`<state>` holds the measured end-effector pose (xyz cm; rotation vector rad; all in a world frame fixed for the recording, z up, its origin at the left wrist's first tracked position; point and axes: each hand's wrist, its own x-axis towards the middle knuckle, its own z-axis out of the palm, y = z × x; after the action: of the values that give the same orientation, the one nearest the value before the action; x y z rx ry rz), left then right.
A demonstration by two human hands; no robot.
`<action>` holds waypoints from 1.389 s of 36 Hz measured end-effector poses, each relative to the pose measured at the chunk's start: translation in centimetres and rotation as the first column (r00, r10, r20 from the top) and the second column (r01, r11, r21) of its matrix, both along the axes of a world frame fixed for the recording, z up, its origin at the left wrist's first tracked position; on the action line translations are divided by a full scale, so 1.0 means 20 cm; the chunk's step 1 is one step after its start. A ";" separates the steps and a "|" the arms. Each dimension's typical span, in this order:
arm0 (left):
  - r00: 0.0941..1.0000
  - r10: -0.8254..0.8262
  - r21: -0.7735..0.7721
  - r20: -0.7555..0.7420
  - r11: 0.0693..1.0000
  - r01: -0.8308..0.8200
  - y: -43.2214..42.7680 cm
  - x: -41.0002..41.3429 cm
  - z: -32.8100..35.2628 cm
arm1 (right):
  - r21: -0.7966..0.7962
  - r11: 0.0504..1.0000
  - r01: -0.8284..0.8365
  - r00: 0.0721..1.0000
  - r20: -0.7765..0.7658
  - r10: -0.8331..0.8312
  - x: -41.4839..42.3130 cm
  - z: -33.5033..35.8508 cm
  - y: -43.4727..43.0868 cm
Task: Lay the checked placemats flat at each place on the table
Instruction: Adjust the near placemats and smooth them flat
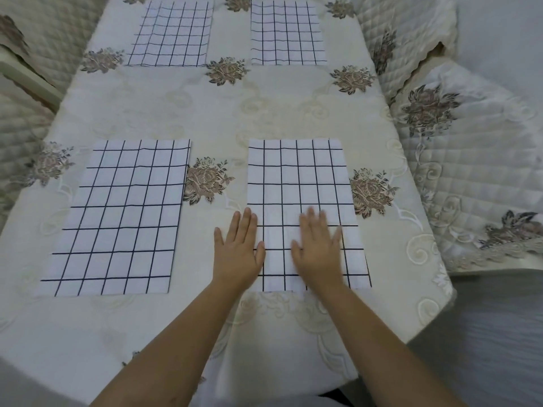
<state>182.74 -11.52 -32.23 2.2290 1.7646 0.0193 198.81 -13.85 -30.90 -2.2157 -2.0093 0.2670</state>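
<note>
1. Near-left placemat [114,215]: lies flat on the table [205,113], long axis running from the near edge toward the far edge, one short edge facing the person.
2. Far-left placemat [173,33]: flat, same orientation, well apart from item 1.
3. Left hand [238,251]: palm down, fingers straight and together, holding nothing. It rests across the left edge of the near-right placemat [302,183].
4. Near-right placemat: flat, long axis near to far.
5. Right hand [318,251]: palm down, fingers straight and slightly spread, pressed on the near half of item 4. Outline blurred.
6. Far-right placemat [286,32]: flat, long axis near to far.
7. Quilted cover [470,171]: right of the table.
</note>
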 end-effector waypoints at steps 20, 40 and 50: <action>0.999 -0.022 0.232 0.040 0.973 0.012 0.08 0.02 0.00 | -0.018 0.994 0.107 0.993 0.056 -0.106 0.37 -0.05 0.09; 0.998 -0.065 0.008 -0.012 0.998 0.065 0.62 0.12 -0.01 | -0.091 0.986 -0.138 0.990 0.017 0.140 0.28 -0.07 0.58; 1.000 -0.005 0.103 -0.024 0.995 0.007 0.78 0.10 0.03 | 0.068 0.995 0.073 0.997 0.032 -0.075 0.49 -0.06 0.68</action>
<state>184.74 4.05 -31.61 2.3149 1.8078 0.0849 208.60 -0.32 -32.08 -2.2626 -1.9184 0.1518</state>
